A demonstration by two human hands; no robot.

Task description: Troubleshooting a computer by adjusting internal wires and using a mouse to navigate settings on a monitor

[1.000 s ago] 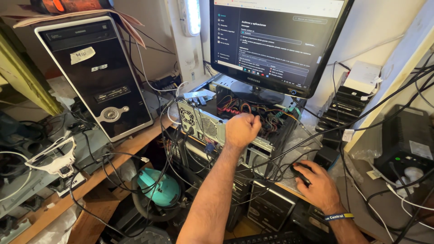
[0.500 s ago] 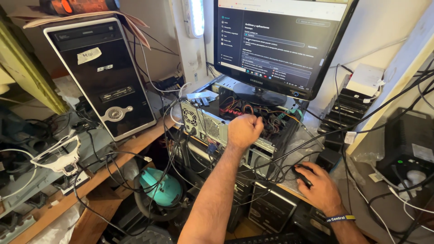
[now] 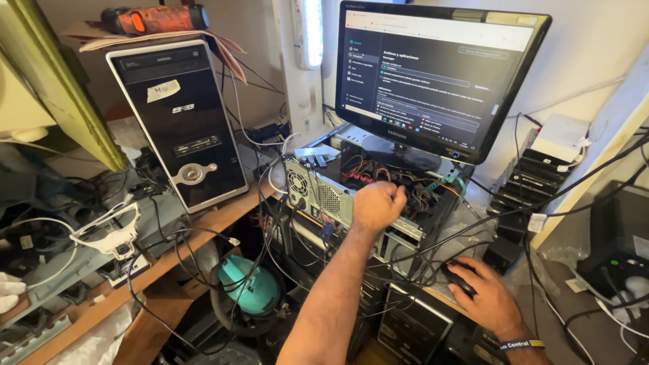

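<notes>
The left hand [image 3: 377,205] is curled into a closed fist, its grip pressed together, and it rests on the upper edge of the open grey metal computer case [image 3: 351,203] that lies with its cables and red and black wires exposed; whether the fingers pinch anything inside the fist cannot be told. The right hand [image 3: 488,301] lies flat, below and to the right of that open case, its grip loosely spread over a small black computer mouse [image 3: 458,277], fingertips touching its top, and a dark wristband with yellow edges circles its wrist. Directly behind the open case a black flat monitor [image 3: 433,74] stands on its round foot, showing a dark screen with pale text. To the left of the case a black upright tower computer [image 3: 179,122] with a white paper label leans back on the wooden counter [image 3: 169,260], an orange and black power tool [image 3: 155,18] lying on top of it. Below and left of the case a teal round appliance [image 3: 247,287] sits among tangled black cables. To the right of the case a stack of small black boxes [image 3: 531,182] stands near the wall
</notes>
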